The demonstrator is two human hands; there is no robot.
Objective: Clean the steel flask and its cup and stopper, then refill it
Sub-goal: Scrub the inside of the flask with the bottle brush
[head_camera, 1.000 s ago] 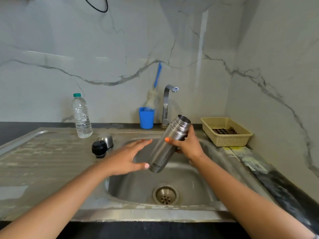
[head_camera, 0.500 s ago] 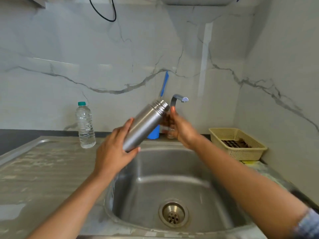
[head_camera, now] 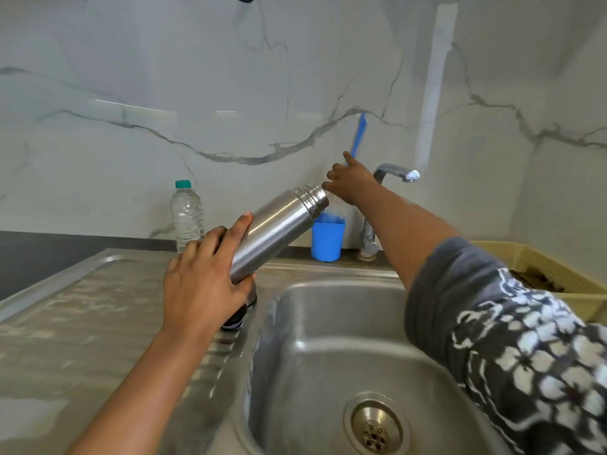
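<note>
A steel sink [head_camera: 328, 323] with a ribbed, wet-looking draining board is set into a dark bench against white marble-patterned walls that meet in a corner at the right, with a water bottle [head_camera: 186, 215], a blue cup [head_camera: 327, 239], a tap [head_camera: 391, 178] and a beige basket [head_camera: 558, 267] along the back edge. The left hand [head_camera: 203, 277] has its fingers wrapped round the base of the steel flask [head_camera: 279, 229], holding it tilted, open mouth up to the right, above the sink's left rim. The right hand [head_camera: 353, 182], fingers loosely spread and gripping nothing, reaches toward the blue brush handle [head_camera: 358, 136] standing in the cup.
</note>
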